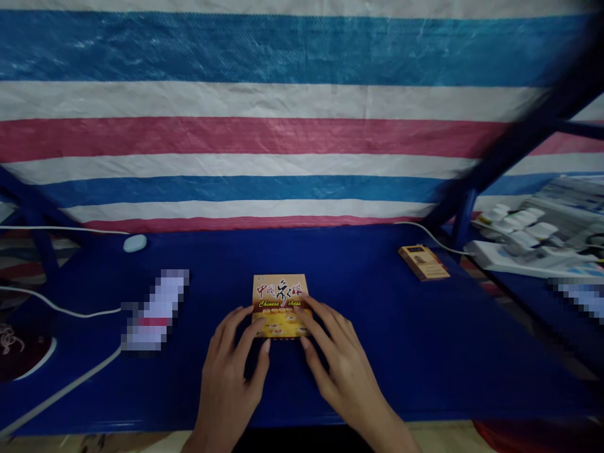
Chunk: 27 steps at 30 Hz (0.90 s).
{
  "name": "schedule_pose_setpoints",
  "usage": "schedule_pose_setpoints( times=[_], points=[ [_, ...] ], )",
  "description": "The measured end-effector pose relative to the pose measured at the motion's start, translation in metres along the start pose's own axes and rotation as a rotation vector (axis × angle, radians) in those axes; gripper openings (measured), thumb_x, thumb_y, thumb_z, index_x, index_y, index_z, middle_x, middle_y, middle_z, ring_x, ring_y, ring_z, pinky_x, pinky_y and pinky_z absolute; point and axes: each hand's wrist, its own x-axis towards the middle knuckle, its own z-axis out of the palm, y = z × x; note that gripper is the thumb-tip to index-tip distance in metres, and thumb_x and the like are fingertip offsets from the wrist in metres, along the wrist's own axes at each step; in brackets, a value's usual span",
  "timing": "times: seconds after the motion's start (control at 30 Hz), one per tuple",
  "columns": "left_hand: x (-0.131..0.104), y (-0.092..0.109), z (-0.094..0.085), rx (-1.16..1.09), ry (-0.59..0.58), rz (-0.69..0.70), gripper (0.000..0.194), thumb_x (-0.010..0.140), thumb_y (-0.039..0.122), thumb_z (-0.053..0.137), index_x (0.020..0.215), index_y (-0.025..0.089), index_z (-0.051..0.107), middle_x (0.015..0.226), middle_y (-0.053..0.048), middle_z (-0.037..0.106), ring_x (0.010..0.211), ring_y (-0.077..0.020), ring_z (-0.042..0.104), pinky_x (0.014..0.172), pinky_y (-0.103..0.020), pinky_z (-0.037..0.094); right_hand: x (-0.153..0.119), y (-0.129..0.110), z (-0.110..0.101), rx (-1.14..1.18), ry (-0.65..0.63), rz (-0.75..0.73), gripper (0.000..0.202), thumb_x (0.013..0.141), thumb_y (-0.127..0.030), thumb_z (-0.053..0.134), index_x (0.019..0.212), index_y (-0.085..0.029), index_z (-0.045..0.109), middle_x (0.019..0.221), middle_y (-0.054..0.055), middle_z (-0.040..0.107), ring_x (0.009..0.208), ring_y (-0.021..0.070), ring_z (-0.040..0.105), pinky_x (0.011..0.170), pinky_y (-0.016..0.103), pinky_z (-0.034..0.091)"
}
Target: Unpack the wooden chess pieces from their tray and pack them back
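Observation:
A small yellow and brown box (279, 292) printed with "Chinese chess" lies flat on the blue table (448, 352), near the middle. My left hand (236, 358) rests at its left side, fingertips touching the left edge and top, thumb by the front edge. At the right side, my right hand (337, 352) has its fingertips on the box's right edge and top, with the thumb near the front right corner. Both hands hold the box between them with the fingers slightly spread. The lower part of the lid shows between the fingers.
A blurred-out phone (158, 311) with a white cable lies left, near a small light-blue object (134, 243). A brown pack (425, 262) lies back right. Beyond it is a power strip (514, 258) with plugs. Behind hangs a striped sheet (283, 138); blue frame bars slant at both sides.

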Motion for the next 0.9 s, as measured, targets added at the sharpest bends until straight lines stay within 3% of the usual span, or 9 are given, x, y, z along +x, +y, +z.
schedule_pose_setpoints(
  times=[0.2,0.47,0.63,0.77,0.9],
  points=[
    [0.026,-0.007,0.007,0.036,-0.153,0.061,0.043,0.101,0.021,0.051,0.142,0.032,0.051,0.145,-0.003,0.055,0.125,-0.0256,0.058,0.096,-0.047,0.054,0.013,0.005,0.005,-0.022,-0.054,-0.011,0.051,0.104,-0.024,0.042,0.155,-0.025,0.036,0.164,0.008,0.033,0.152,0.0269,0.03,0.114,0.051,0.045],
    [0.019,-0.009,0.009,0.001,-0.186,0.038,0.047,0.103,0.023,0.046,0.148,0.036,0.044,0.153,-0.002,0.048,0.134,-0.0252,0.052,0.105,-0.048,0.051,0.01,0.005,0.003,-0.027,-0.057,-0.007,0.053,0.105,-0.027,0.042,0.157,-0.028,0.033,0.165,0.005,0.032,0.153,0.0247,0.03,0.116,0.047,0.045],
    [0.01,-0.025,0.0,0.024,-0.175,-0.015,0.054,0.102,0.031,0.05,0.154,0.035,0.036,0.163,-0.004,0.035,0.143,-0.028,0.043,0.112,-0.053,0.046,-0.004,0.012,0.0,-0.088,-0.047,0.039,0.058,0.105,-0.034,0.044,0.16,-0.03,0.025,0.169,0.005,0.022,0.154,0.0283,0.027,0.113,0.051,0.047],
    [0.004,-0.039,-0.006,0.098,-0.26,0.073,0.059,0.101,0.032,0.053,0.156,0.037,0.031,0.156,-0.001,0.047,0.144,-0.0278,0.042,0.112,-0.054,0.045,-0.011,0.018,0.0,-0.119,-0.087,-0.013,0.058,0.103,-0.03,0.046,0.159,-0.031,0.029,0.163,0.006,0.036,0.151,0.0285,0.032,0.114,0.054,0.045],
    [0.004,-0.038,-0.004,0.116,-0.241,0.087,0.058,0.1,0.033,0.054,0.154,0.035,0.033,0.153,0.0,0.052,0.144,-0.0274,0.042,0.111,-0.053,0.045,-0.011,0.018,0.0,-0.11,-0.085,0.003,0.056,0.103,-0.033,0.047,0.157,-0.031,0.033,0.159,0.005,0.042,0.15,0.0276,0.036,0.115,0.052,0.045]
  ],
)
